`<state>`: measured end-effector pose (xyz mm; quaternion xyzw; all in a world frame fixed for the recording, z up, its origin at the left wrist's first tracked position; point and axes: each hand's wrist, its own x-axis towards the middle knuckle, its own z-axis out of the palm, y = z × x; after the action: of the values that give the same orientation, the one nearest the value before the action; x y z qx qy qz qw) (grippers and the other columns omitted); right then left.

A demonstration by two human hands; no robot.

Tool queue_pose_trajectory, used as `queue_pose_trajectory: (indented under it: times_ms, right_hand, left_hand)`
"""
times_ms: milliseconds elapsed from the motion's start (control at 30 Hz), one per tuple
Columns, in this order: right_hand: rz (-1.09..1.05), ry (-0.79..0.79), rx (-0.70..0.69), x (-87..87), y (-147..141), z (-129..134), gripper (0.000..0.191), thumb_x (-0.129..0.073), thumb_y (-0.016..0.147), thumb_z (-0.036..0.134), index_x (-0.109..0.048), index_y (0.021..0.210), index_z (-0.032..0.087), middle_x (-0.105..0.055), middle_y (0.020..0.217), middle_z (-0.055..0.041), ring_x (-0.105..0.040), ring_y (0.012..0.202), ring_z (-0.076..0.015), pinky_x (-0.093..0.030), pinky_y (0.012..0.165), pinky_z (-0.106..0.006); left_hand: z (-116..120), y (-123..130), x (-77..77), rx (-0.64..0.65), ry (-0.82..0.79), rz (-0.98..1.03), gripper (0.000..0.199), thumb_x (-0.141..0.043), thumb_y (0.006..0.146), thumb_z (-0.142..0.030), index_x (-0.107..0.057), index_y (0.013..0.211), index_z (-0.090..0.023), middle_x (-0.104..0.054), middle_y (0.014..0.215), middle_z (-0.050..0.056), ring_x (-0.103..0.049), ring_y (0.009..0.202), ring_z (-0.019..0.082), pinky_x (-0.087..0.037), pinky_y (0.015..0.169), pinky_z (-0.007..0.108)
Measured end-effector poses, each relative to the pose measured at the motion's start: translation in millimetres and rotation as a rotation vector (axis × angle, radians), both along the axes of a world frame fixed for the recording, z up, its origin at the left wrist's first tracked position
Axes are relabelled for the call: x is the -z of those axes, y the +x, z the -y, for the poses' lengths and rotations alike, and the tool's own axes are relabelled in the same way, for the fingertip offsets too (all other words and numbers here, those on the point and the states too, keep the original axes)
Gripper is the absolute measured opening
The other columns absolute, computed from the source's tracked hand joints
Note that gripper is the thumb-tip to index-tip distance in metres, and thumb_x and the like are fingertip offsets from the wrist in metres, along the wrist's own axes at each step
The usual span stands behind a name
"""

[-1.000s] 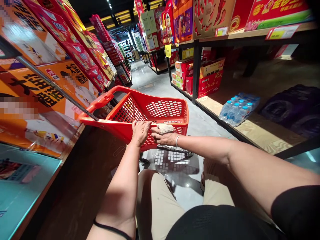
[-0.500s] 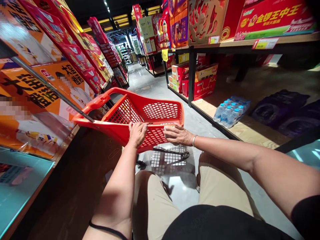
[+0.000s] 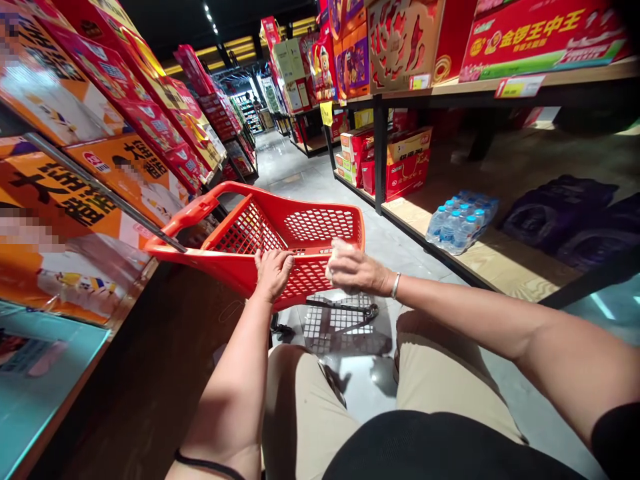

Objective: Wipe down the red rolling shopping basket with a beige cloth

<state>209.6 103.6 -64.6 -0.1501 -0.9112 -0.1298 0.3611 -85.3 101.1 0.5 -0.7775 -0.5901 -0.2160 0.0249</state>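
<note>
Clamping left hand (image 3: pixel 274 275) on the near rim (image 3: pixel 311 256) of a red cart (image 3: pixel 237 268); clutching a pale cloth (image 3: pixel 341 247) in closed right hand (image 3: pixel 359 270) just beside the same rim.

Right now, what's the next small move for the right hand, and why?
Probably draw the pale cloth along the near rim of the red cart, toward the left hand: the right hand holds it bunched at that side, and the left rests on the rim.
</note>
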Motion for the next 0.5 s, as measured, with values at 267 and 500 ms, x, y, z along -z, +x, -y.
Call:
queue_pose_trajectory:
  times_ms: [267, 500]
  right_hand:
    - [-0.112, -0.227, 0.073, -15.0, 8.1, -5.5, 0.042, -0.068, 0.077, 0.013, -0.067, 0.119, 0.021, -0.055, 0.131, -0.0138, -0.045, 0.122, -0.0290, -0.042, 0.105, -0.051]
    - [-0.149, -0.376, 0.038, -26.6, 12.3, -10.8, 0.029, -0.074, 0.082, 0.033, -0.069, 0.108, 0.019, -0.061, 0.119, -0.0116, -0.054, 0.106, -0.0240, -0.045, 0.098, -0.041]
  left_hand:
    - [4.7, 11.1, -3.4, -0.068, 0.017, -0.074, 0.035, -0.048, 0.095, -0.050, -0.071, 0.108, -0.026, -0.068, 0.114, 0.007, -0.054, 0.120, 0.028, -0.010, 0.125, 0.061]
    - [14.1, 62.1, 3.5, 0.018, -0.054, -0.094, 0.038, -0.063, 0.090, -0.048, -0.066, 0.125, -0.033, -0.065, 0.130, 0.008, -0.051, 0.129, 0.031, 0.010, 0.119, 0.073]
